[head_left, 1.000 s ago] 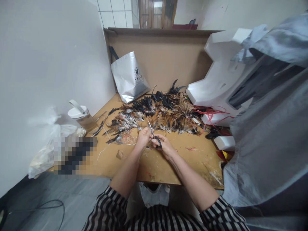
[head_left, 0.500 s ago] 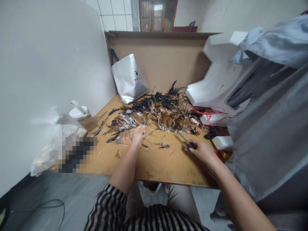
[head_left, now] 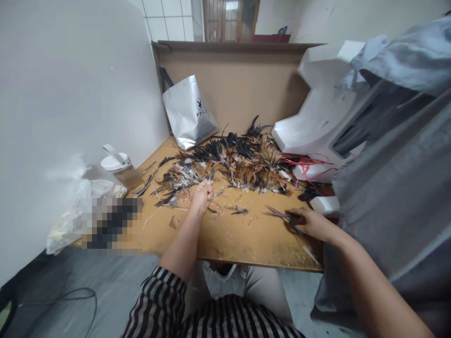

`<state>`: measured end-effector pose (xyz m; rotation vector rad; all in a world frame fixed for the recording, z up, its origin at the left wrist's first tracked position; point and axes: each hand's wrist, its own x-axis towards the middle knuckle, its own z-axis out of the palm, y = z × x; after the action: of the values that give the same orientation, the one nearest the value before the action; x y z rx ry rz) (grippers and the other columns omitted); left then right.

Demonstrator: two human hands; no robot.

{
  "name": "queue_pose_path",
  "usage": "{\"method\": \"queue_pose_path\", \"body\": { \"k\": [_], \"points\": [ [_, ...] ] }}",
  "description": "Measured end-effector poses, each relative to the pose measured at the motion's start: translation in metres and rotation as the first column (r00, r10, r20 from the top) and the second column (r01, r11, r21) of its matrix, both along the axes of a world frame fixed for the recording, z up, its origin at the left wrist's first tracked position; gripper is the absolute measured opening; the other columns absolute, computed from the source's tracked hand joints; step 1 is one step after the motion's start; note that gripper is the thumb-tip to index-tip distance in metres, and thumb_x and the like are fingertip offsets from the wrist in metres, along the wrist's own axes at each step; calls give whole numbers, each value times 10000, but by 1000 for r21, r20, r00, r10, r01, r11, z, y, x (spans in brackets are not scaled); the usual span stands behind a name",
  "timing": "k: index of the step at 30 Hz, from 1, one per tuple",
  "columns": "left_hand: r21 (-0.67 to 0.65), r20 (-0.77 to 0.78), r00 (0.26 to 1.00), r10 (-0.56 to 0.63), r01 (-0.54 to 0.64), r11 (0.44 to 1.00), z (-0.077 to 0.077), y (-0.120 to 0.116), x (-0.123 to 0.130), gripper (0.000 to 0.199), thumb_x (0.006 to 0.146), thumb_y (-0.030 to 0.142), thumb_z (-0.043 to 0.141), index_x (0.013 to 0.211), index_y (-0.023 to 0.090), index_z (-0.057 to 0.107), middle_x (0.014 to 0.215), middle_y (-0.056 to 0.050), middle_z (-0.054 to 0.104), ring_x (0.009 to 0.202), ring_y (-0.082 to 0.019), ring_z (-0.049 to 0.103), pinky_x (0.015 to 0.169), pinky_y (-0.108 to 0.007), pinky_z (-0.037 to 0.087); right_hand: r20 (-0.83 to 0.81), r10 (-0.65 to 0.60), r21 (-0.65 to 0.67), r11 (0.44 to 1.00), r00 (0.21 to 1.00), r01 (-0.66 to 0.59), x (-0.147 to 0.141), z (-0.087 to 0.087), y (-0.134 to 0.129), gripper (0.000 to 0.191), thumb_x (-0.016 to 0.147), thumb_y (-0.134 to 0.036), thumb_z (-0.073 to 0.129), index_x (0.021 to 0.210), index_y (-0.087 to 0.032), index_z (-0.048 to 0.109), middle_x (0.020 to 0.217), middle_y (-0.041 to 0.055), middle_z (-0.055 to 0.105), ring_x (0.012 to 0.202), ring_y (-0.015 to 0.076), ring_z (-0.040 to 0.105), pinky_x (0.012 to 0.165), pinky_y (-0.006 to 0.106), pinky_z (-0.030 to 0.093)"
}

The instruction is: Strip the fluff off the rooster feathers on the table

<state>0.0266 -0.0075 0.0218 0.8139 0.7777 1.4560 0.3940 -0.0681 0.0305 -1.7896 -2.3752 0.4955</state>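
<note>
Brown, black and white feathers (head_left: pixel 246 164) lie in a wide pile across the tabletop. At the pile's front left, my left hand (head_left: pixel 203 195) is closed around a small feather bunch (head_left: pixel 210 174), whose dark tips stick up above the fingers. My right hand (head_left: pixel 310 223), over the right part of the table, holds black-handled scissors (head_left: pixel 280 213). Their blades point left and stand slightly apart, clear of the feathers. Loose feather scraps (head_left: pixel 240 211) lie on the wood between my hands.
A silver bag (head_left: pixel 188 112) leans at the back left. On the left are a lidded container (head_left: pixel 121 169) and a plastic bag (head_left: pixel 70 216). White foam (head_left: pixel 303 126), red strings (head_left: pixel 310 163) and a grey cloth (head_left: pixel 394 188) are on the right. Cardboard (head_left: pixel 232 89) stands behind the pile.
My right hand has moved right and slightly toward the front edge with the scissors, whose blades now show apart. My left hand remains nearly in place with the feather bunch.
</note>
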Motion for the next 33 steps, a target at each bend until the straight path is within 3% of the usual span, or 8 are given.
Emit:
{"method": "queue_pose_path", "body": {
  "k": [4, 11, 16, 20, 22, 25, 27, 33],
  "points": [
    [5, 10, 1000, -21, 21, 1000, 2, -1, 0, 234, 670, 303, 622, 793, 150, 494, 503, 80, 342, 349, -9, 248, 371, -167, 111, 133, -106, 94, 991, 985, 94, 10, -3, 0, 452, 652, -261, 536, 1084, -149, 606, 1007, 128, 625, 884, 231, 589, 779, 293, 434],
    [16, 34, 998, -61, 61, 998, 2, -1, -1, 230, 671, 293, 625, 787, 148, 489, 507, 78, 345, 346, -3, 249, 363, -157, 116, 42, 51, 5, 999, 998, -51, 22, 3, 3, 484, 644, -235, 526, 1117, -151, 583, 1170, 107, 577, 1054, 228, 542, 900, 292, 396],
    [8, 24, 998, -65, 65, 998, 5, -3, -1, 239, 674, 317, 631, 766, 150, 486, 491, 83, 314, 347, -6, 232, 367, -157, 123, 174, -75, 60, 996, 982, 65, 22, 5, 9, 367, 634, -208, 533, 980, -179, 652, 989, 111, 655, 887, 252, 600, 772, 323, 439],
    [22, 20, 994, -108, 108, 994, 7, -6, -1, 220, 690, 306, 624, 776, 148, 496, 487, 83, 307, 348, -7, 232, 369, -155, 125, 34, 54, -27, 998, 998, -53, 21, 12, 9, 247, 684, -269, 523, 861, -209, 685, 947, 64, 669, 860, 218, 597, 752, 287, 437],
    [4, 13, 992, -126, 126, 992, 8, -7, -1, 212, 685, 294, 626, 767, 149, 496, 485, 81, 313, 347, -7, 236, 367, -151, 126, -26, 7, -6, 1000, 1000, -7, 13, 20, 6, 246, 716, -304, 498, 843, -217, 690, 892, 59, 679, 806, 208, 601, 716, 284, 441],
    [-13, 7, 984, -178, 178, 984, 10, -9, 2, 196, 688, 280, 624, 749, 148, 491, 477, 80, 323, 340, -5, 229, 363, -146, 130, -235, -97, 107, 986, 967, 125, -20, 35, 3, 286, 746, -359, 493, 887, -200, 683, 899, 80, 676, 781, 206, 603, 704, 296, 449],
    [-8, 1, 975, -224, 224, 975, 10, -11, 4, 195, 690, 276, 624, 721, 148, 481, 466, 82, 317, 335, -5, 216, 360, -147, 128, -440, -25, 84, 994, 898, 69, -55, 44, 4, 292, 742, -387, 525, 890, -185, 675, 910, 80, 672, 779, 203, 603, 705, 304, 459],
    [5, -89, 956, -280, 282, 960, 7, -19, 6, 225, 677, 293, 640, 685, 142, 474, 462, 84, 305, 335, -4, 213, 362, -150, 111, -771, -119, -245, 962, 625, -118, -170, 45, 33, 333, 689, -348, 628, 956, -148, 628, 629, 21, 635, 441, 94, 517, 439, 221, 414]
  ]
}}
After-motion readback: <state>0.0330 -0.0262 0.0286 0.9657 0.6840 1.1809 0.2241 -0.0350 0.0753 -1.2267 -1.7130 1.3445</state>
